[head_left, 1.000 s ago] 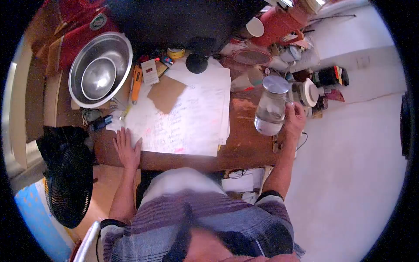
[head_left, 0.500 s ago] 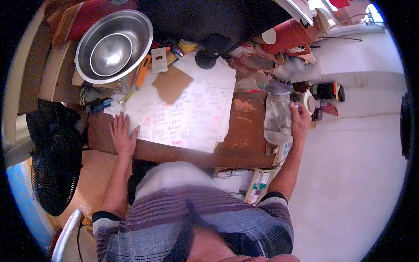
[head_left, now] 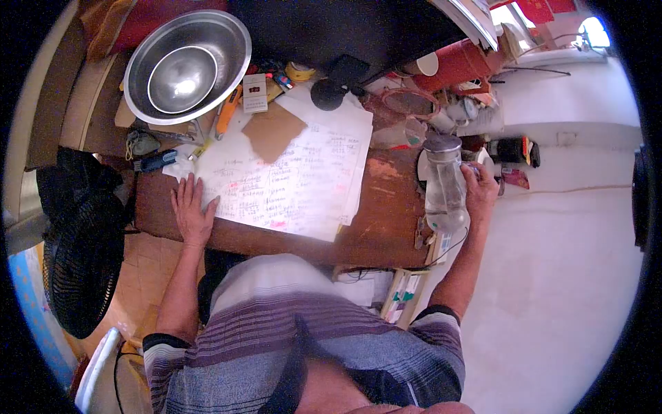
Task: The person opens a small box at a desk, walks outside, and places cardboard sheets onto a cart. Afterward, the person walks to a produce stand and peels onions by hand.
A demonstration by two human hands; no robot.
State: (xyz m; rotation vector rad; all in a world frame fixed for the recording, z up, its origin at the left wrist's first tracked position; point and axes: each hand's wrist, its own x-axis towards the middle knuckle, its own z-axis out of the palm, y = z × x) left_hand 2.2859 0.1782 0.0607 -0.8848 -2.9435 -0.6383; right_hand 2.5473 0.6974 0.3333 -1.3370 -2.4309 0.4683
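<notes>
Near three o'clock, over the surface's [head_left: 389, 224] right end, we have a clear lidded jug [head_left: 445, 190], our right hand [head_left: 480, 188] curled closed on its outer side; whether its base touches down, we cannot tell. Toward nine o'clock our left hand [head_left: 193, 215] lies flat, fingers slightly spread, grasping nothing, at the edge of written papers [head_left: 303, 190]. Brown cardboard [head_left: 274, 131] at eleven; metal basin [head_left: 234, 52] beyond, smaller bowl [head_left: 183, 79] inside

Two metal bowls [head_left: 183, 77], one left hand [head_left: 194, 210], one right hand [head_left: 483, 188], one metal-lidded jug [head_left: 445, 186], one black fan [head_left: 83, 262], one orange cutter [head_left: 228, 112] and one brown card [head_left: 274, 132] are shown.
</notes>
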